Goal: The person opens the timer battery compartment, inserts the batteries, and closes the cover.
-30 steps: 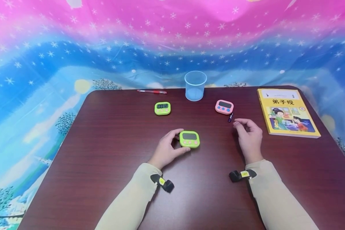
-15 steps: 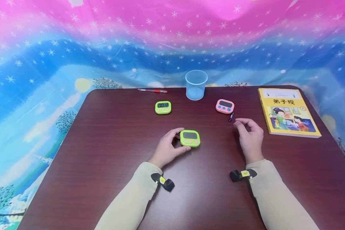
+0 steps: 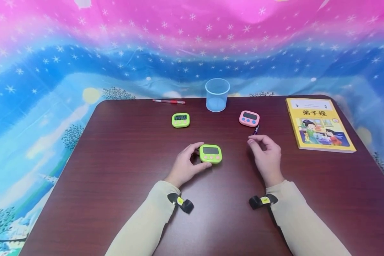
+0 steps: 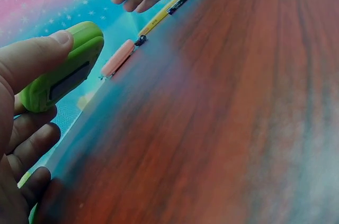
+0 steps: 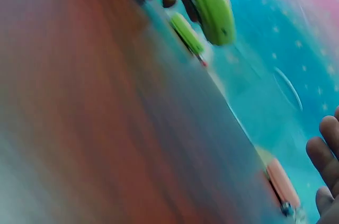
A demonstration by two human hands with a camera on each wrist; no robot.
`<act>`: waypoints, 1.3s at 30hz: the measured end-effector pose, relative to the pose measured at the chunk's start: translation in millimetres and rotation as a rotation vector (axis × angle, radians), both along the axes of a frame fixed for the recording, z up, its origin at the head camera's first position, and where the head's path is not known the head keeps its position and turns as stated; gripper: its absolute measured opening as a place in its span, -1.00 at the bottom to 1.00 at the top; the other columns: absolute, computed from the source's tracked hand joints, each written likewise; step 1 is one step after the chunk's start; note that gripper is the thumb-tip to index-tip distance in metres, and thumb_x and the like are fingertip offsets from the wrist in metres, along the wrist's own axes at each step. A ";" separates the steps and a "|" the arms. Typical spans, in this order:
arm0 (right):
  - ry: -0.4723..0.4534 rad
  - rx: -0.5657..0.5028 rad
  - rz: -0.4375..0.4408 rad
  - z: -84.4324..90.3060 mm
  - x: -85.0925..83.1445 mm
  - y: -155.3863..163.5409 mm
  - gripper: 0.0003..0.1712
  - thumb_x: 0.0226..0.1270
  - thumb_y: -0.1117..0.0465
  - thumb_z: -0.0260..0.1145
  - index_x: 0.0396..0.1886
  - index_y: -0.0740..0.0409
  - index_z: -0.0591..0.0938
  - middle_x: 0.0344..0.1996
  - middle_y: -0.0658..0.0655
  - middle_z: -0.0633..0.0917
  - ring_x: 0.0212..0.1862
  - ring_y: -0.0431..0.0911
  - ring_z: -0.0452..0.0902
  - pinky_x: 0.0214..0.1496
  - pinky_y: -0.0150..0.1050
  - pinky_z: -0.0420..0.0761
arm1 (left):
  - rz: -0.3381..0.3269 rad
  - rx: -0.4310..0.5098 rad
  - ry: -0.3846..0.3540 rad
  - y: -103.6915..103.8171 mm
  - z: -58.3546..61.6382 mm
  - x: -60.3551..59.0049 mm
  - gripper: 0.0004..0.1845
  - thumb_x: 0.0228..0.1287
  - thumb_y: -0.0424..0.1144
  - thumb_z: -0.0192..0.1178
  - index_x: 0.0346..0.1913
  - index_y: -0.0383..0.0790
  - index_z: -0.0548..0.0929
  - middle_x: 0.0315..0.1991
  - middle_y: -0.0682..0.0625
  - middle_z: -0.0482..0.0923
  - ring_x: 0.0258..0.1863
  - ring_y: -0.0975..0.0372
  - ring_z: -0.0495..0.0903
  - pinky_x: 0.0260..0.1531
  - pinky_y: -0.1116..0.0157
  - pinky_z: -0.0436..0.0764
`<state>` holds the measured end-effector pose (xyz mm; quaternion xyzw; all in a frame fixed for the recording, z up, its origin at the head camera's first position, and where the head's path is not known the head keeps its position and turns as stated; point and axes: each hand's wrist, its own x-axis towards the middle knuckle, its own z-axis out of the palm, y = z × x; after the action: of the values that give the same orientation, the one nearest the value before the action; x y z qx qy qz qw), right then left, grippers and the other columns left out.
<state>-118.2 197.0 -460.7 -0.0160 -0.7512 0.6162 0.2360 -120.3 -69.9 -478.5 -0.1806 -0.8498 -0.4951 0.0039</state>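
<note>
left hand (image 3: 186,166) pinched the near green timer (image 3: 210,154) between thumb and fingers, above the table (image 3: 108,170); the body projected rightward from the grip. its long axis ran left to right, grey display (image 3: 211,150) beyond the buttons (image 3: 211,157). right hand (image 3: 267,160) was free, fingers loosely bent. far green timer (image 3: 180,120) read 00 13; book cover (image 3: 321,124) read 弟子规.

Bare left hand (image 3: 185,165), right hand (image 3: 269,160). Cream left sleeve (image 3: 144,220) at seven o'clock, matching right sleeve (image 3: 304,218) at four. Left strap (image 3: 188,206), right strap (image 3: 254,202) both black, each with yellow label (image 3: 265,200), small dark print.
</note>
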 end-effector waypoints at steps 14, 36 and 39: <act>-0.105 0.168 0.050 -9.3 7.3 -19.6 -0.86 0.33 0.29 0.38 -0.16 0.18 0.76 -0.29 0.05 0.76 -0.24 -0.27 0.57 -0.18 -0.44 0.52 | 0.005 0.011 0.021 1.4 -1.9 -0.8 -0.21 0.01 -0.15 0.59 0.34 -0.16 0.51 0.01 0.07 0.61 -0.06 0.23 0.58 0.03 0.18 0.61; -0.193 0.264 0.515 -9.7 16.1 -33.0 -0.29 0.11 0.25 0.58 0.30 0.03 0.56 -0.01 0.04 0.73 0.00 -0.09 0.64 0.08 -0.23 0.63 | -0.065 0.071 0.034 5.8 0.2 2.7 -0.23 0.04 -0.18 0.57 0.34 -0.22 0.49 0.04 0.04 0.62 -0.07 0.23 0.60 -0.04 0.23 0.64; -0.195 0.265 0.523 -8.6 16.6 -33.7 -0.26 0.08 0.27 0.60 0.30 0.04 0.56 0.01 0.04 0.72 0.00 -0.09 0.63 0.09 -0.18 0.65 | -0.070 0.094 0.031 7.0 0.7 3.1 -0.24 0.04 -0.21 0.57 0.33 -0.22 0.50 0.01 0.03 0.62 -0.09 0.22 0.60 -0.06 0.23 0.64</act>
<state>-101.6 163.3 -469.3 0.1500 -0.8228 0.5481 -0.0037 -117.2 -62.9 -477.8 -0.2177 -0.8187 -0.5312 0.0082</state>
